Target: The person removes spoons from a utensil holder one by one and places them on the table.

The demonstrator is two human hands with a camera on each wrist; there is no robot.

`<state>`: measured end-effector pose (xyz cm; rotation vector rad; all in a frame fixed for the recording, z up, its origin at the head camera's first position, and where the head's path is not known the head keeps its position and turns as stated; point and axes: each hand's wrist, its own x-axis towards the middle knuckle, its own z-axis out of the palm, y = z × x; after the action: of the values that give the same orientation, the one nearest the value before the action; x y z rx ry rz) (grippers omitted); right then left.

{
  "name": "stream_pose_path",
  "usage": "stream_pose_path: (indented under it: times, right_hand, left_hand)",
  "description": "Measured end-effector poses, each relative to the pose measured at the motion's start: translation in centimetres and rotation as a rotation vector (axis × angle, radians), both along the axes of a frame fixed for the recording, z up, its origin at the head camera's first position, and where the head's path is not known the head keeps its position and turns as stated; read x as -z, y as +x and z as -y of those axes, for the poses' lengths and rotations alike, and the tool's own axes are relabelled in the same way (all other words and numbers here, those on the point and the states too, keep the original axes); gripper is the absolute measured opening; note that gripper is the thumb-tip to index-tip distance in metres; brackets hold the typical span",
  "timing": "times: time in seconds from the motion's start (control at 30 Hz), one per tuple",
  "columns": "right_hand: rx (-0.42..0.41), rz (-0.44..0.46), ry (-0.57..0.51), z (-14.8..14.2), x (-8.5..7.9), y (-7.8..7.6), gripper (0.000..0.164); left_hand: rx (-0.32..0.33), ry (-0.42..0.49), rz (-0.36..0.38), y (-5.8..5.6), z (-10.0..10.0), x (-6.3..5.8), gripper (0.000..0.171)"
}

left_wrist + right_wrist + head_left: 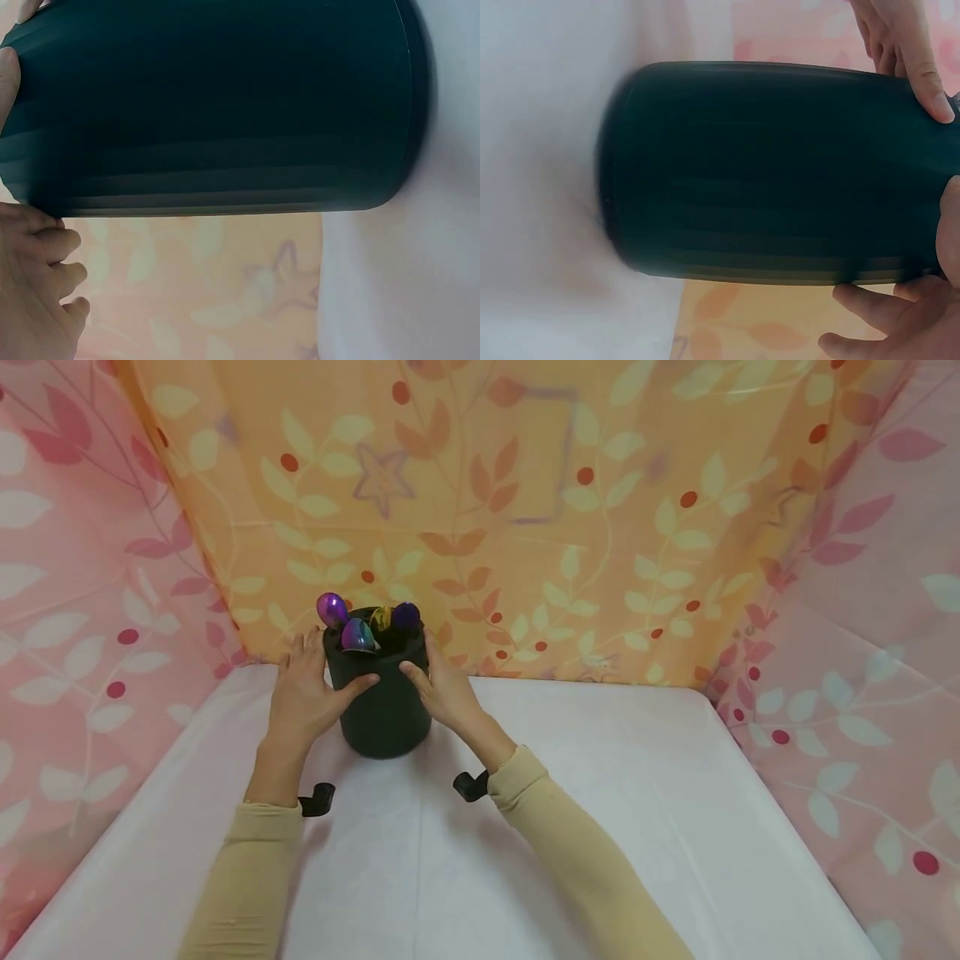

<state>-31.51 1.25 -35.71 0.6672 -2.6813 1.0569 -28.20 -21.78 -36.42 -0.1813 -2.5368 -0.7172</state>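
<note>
Dark green and ribless at the mouth but faintly banded down its sides, a round container (384, 718) stands upright near the far edge of the table, closer to the far left corner than to the far right one. Whether its base rests fully on the cover, I cannot tell.

Four shiny, rounded, spoon-like heads show at its mouth: a purple head (332, 609) at the left of the rim, a blue-teal head (357, 633) towards the front, and a gold head (381, 618) just beside a dark violet head (407, 617) at the back right.

The left hand (307, 689) holds the container's left side, thumb laid across the front and fingers along the side, clamped on its upper part. The right hand (450, 693) holds the opposite side likewise, its fingers and thumb clamped on the wall below the rim.

Beige sleeves (592, 852) cover both forearms, and a small black fitting (318, 799) sits at each wrist. The table (637, 818) has a white cover. Yellow-orange leafy cloth (525, 568) hangs behind its far edge; pink leafy cloth (847, 635) flanks its left and right edges.
</note>
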Motion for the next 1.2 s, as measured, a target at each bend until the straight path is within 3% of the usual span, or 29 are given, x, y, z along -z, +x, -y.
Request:
stream_pose_path:
  times: [0.83, 1.2]
  right_hand:
    - [0.084, 0.002, -0.083, -11.6, 0.3, 3.9, 0.082]
    - [0.051, 0.017, -0.108, -13.5, 0.7, 4.2, 0.079]
  left_hand:
    - [0.089, -0.005, -0.06, 1.2, -11.2, 0.3, 0.125]
    - [0.078, -0.025, -0.029, 2.1, -12.5, 0.1, 0.122]
